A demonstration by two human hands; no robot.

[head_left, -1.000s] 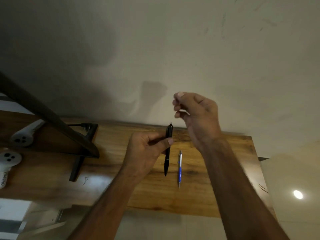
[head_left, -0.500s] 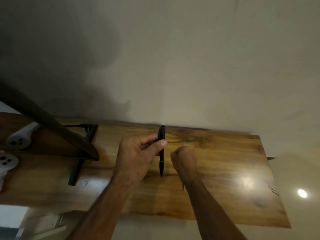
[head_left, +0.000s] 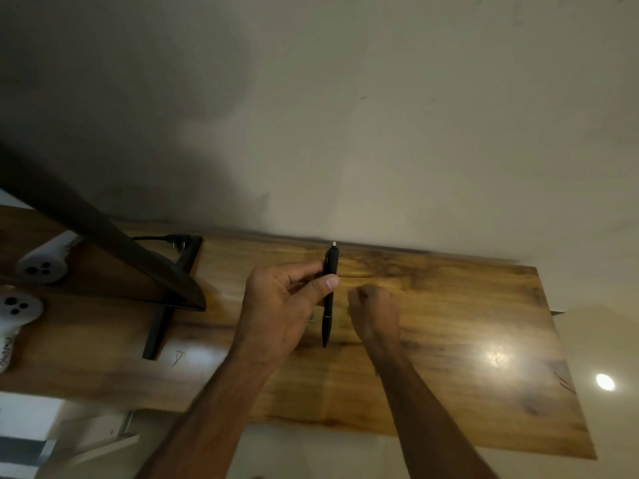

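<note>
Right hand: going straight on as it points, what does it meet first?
Probably the black pen in the left hand; the right hand, a fist over the table, aims toward its upper end. Depth is unclear; it may pass to the wall.

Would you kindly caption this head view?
Left hand pinches a black pen over the wooden desk, right hand curled beside it.

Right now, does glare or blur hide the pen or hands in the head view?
Head view: dim light; the pen and left hand read clearly; the right hand is blurred; a glare patch sits on the table right of the hands, off the pen.
</note>
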